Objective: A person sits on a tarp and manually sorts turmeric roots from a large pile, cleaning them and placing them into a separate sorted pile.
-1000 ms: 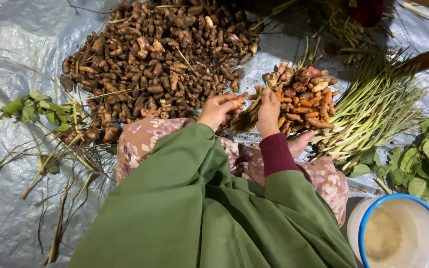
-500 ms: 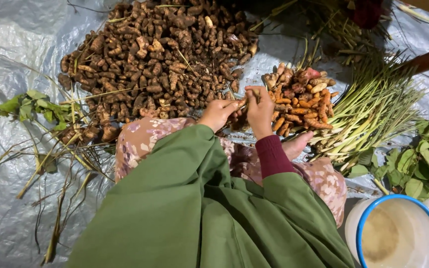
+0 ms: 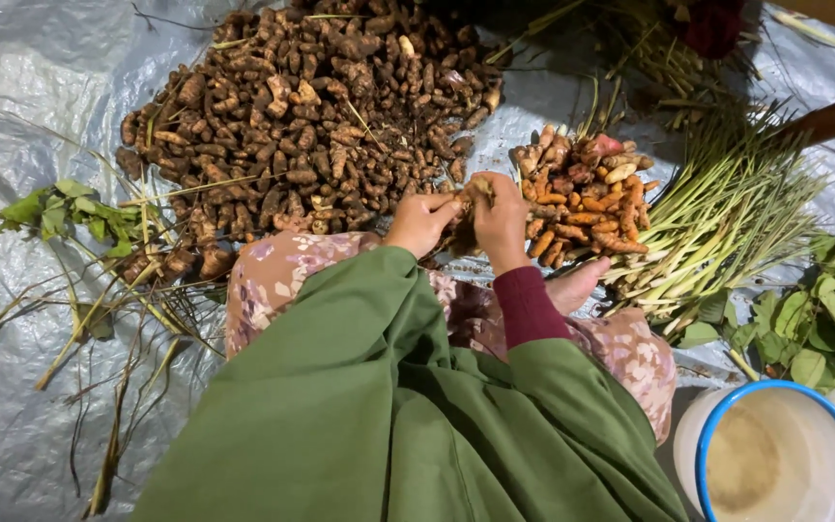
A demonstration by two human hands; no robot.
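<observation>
Both hands are up in front of the knees, closed around the same knobbly brown root clump [image 3: 464, 208]. Left hand [image 3: 420, 222] grips it from the left side with fingers curled in, right hand [image 3: 502, 220] wraps it from the right and over the top, so the clump is pinched between them with bits poking out above the fingers. Can't really tell if it's one piece or a few stuck together.

Closest to the camera is a big green garment [image 3: 379, 416], with a maroon sleeve cuff [image 3: 526, 304] on the right wrist and pink floral fabric [image 3: 273, 275] over the knees just under the hands. Down by the right side, nearer than the hands, there's a white bucket with a blue rim [image 3: 703, 454] holding murky water.

Just right of the right hand sits a small pile of orange, cleaner-looking rhizomes [image 3: 582, 198], nearly touching it. Further right, a bundle of pale green stalks [image 3: 727, 213], then leafy greens [image 3: 823, 309]. Left of the left hand, dry stems and leafy sprigs [image 3: 70, 208] are scattered about.

Beyond the hands is the big heap of dirt-covered brown rhizomes [image 3: 311, 116]. Everything lies on a crinkly grey plastic sheet [image 3: 31, 97].
</observation>
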